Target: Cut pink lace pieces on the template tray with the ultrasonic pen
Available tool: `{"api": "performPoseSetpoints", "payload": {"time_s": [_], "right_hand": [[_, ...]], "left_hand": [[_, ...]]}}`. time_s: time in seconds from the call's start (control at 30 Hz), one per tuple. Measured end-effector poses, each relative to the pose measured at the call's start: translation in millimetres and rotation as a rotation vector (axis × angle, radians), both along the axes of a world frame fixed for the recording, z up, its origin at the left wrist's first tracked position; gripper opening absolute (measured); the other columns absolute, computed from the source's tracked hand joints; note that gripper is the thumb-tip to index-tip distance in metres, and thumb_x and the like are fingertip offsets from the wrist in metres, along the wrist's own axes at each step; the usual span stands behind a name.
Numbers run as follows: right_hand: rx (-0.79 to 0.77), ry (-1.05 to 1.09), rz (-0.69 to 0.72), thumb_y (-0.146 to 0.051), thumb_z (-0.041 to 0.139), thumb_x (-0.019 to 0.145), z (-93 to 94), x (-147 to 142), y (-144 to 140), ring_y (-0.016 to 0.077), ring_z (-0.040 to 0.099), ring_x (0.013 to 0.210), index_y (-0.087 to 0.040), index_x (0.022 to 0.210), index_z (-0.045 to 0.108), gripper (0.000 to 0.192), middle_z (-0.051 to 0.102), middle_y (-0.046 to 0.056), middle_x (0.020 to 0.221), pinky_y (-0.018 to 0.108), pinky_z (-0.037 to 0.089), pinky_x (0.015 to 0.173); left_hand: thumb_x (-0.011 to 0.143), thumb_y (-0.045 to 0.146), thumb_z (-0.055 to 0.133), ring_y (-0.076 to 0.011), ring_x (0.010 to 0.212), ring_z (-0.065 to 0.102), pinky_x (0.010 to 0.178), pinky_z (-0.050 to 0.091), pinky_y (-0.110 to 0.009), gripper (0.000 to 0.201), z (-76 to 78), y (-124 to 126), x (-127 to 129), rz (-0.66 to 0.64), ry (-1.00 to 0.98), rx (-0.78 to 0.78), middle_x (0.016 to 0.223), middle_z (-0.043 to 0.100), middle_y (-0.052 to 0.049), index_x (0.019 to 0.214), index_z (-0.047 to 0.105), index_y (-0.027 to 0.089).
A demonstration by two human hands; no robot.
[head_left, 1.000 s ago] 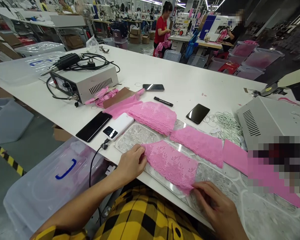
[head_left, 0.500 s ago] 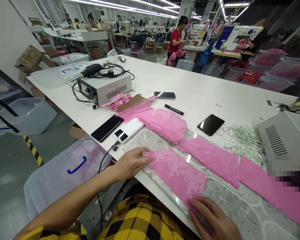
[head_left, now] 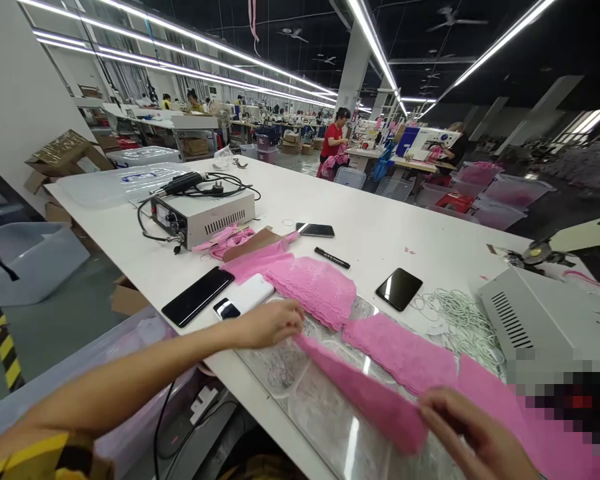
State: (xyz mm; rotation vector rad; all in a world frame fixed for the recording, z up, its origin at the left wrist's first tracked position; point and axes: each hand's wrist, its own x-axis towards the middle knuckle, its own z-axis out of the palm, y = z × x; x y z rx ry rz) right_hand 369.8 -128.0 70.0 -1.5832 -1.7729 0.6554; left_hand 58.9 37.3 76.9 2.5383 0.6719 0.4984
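A strip of pink lace is stretched between my two hands, lifted off the clear plastic sheet at the table's near edge. My left hand pinches its left end. My right hand grips its right end at the bottom of the view. Behind the strip lie a stack of pink lace pieces and another pink lace piece. A white power bank and a black phone rest just left of my left hand.
A grey control box with cables stands at the back left, another grey box at the right. A black marker, two phones and white elastic loops lie on the white table. A person in red works far behind.
The lace strip was lying flat on the plastic sheet; both hands have now lifted and pulled it taut. The camera has tilted upward, showing more of the hall.
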Motion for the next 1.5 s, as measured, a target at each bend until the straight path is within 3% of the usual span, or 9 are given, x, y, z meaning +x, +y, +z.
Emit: {"api": "performPoseSetpoints", "payload": {"time_s": [0.23, 0.33, 0.4, 0.5, 0.6, 0.83, 1.03, 1.27, 1.5], "right_hand": [[0.354, -0.022, -0.298, -0.052, 0.058, 0.083, 52.0, 9.5, 115.1, 0.0156, 0.053, 0.056, -0.023, 0.074, 0.065, 0.031, 0.061, 0.004, 0.066, 0.030, 0.046, 0.052], [0.416, -0.030, -0.229, -0.048, 0.054, 0.086, 45.1, -7.8, 147.4, 0.0176, 0.058, 0.076, -0.020, 0.080, 0.065, 0.030, 0.065, 0.008, 0.084, 0.033, 0.049, 0.070], [0.354, -0.038, -0.128, -0.044, 0.054, 0.086, 28.4, -20.8, 156.8, 0.0168, 0.059, 0.076, -0.020, 0.080, 0.066, 0.028, 0.066, 0.007, 0.085, 0.032, 0.049, 0.071], [0.239, -0.033, -0.005, -0.039, 0.055, 0.084, -3.4, -32.0, 152.5, 0.0141, 0.058, 0.066, -0.021, 0.077, 0.068, 0.023, 0.066, 0.004, 0.078, 0.030, 0.051, 0.065], [0.143, -0.012, -0.037, -0.038, 0.054, 0.084, -24.0, -23.1, 129.1, 0.0145, 0.060, 0.069, -0.021, 0.092, 0.070, 0.024, 0.068, 0.005, 0.086, 0.030, 0.052, 0.064], [-0.085, -0.006, -0.150, -0.041, 0.060, 0.080, -33.8, 23.5, 60.4, 0.0160, 0.062, 0.066, -0.019, 0.093, 0.069, 0.027, 0.069, 0.004, 0.077, 0.030, 0.053, 0.060], [-0.117, -0.004, -0.124, -0.043, 0.063, 0.074, -47.8, 32.9, 45.7, 0.0191, 0.065, 0.083, -0.021, 0.100, 0.068, 0.034, 0.070, 0.007, 0.095, 0.033, 0.056, 0.074], [-0.070, -0.033, -0.159, -0.054, 0.060, 0.077, -54.9, 32.6, 48.9, 0.0201, 0.066, 0.079, -0.021, 0.100, 0.067, 0.040, 0.069, 0.007, 0.090, 0.033, 0.058, 0.070], [0.198, -0.270, -0.308, -0.053, 0.054, 0.080, -69.8, 33.5, 46.8, 0.0267, 0.069, 0.067, -0.032, 0.094, 0.064, 0.027, 0.071, 0.009, 0.096, 0.037, 0.053, 0.046]], "left_hand": [[0.089, 0.024, 0.051, -0.0123, 0.090, 0.062, 0.085, 0.049, -0.023, 0.022, 58.6, 107.8, 28.0, 0.170, -0.128, 0.096, 0.107, 0.064, -0.003, 0.078, 0.068, 0.015], [0.093, 0.029, 0.035, -0.0123, 0.101, 0.060, 0.092, 0.045, -0.025, 0.041, 55.0, 124.0, 12.6, 0.210, -0.143, 0.153, 0.113, 0.060, -0.002, 0.080, 0.068, 0.009], [0.089, 0.033, 0.047, -0.0142, 0.099, 0.062, 0.091, 0.047, -0.025, 0.033, 42.6, 125.5, -3.8, 0.200, -0.111, 0.158, 0.109, 0.063, -0.003, 0.074, 0.067, 0.012], [0.082, 0.029, 0.064, -0.0175, 0.094, 0.065, 0.087, 0.052, -0.026, 0.016, 22.2, 119.2, -23.8, 0.169, -0.058, 0.154, 0.106, 0.068, -0.007, 0.070, 0.066, 0.017], [0.091, 0.027, 0.053, -0.0207, 0.101, 0.062, 0.093, 0.049, -0.034, 0.020, 11.3, 100.2, -20.4, 0.137, -0.039, 0.188, 0.109, 0.066, -0.009, 0.084, 0.069, 0.018], [0.081, 0.023, 0.071, -0.0211, 0.095, 0.062, 0.090, 0.047, -0.032, 0.011, -10.7, 30.6, 85.9, -0.282, 0.168, 0.278, 0.102, 0.067, -0.006, 0.091, 0.068, 0.021], [0.085, 0.004, 0.058, -0.0214, 0.086, 0.062, 0.084, 0.049, -0.037, 0.014, -36.1, 22.2, 145.2, -0.295, 0.355, 0.362, 0.086, 0.066, -0.011, 0.074, 0.063, 0.012], [0.097, 0.036, 0.058, -0.0199, 0.102, 0.063, 0.087, 0.055, -0.041, 0.031, -25.2, 32.7, 149.7, -0.259, 0.451, 0.331, 0.119, 0.061, -0.009, 0.121, 0.059, 0.015], [0.099, 0.032, 0.055, -0.0167, 0.098, 0.063, 0.088, 0.054, -0.036, 0.020, 0.7, 24.9, 157.7, -0.279, 0.392, 0.280, 0.113, 0.064, -0.008, 0.108, 0.064, 0.017]]}}
